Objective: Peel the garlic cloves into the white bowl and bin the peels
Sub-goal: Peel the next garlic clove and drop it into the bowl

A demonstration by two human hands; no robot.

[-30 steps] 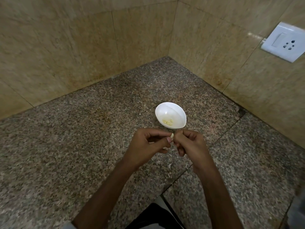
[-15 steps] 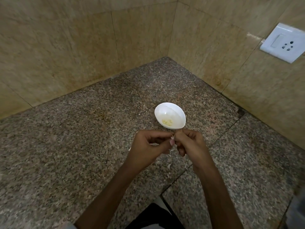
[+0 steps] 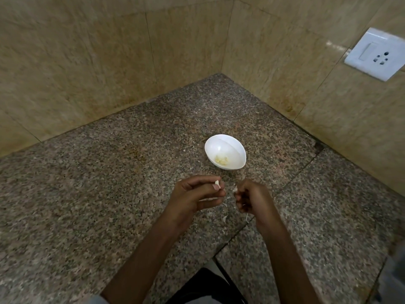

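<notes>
A garlic clove (image 3: 217, 183) is pinched between the thumb and fingertips of the left hand (image 3: 197, 195), and its fingers are curled in. The right hand (image 3: 254, 198) is held just beside it, not touching. Its fingers are curled too, and a small scrap of peel (image 3: 235, 190) is pinched at their tips. Both hands are held over the speckled stone counter (image 3: 87, 205), near the white bowl (image 3: 211, 143). A few peeled cloves (image 3: 221, 160) are seen lying in the bowl. Thin loose peels (image 3: 224, 217) are scattered on the counter under the hands.
</notes>
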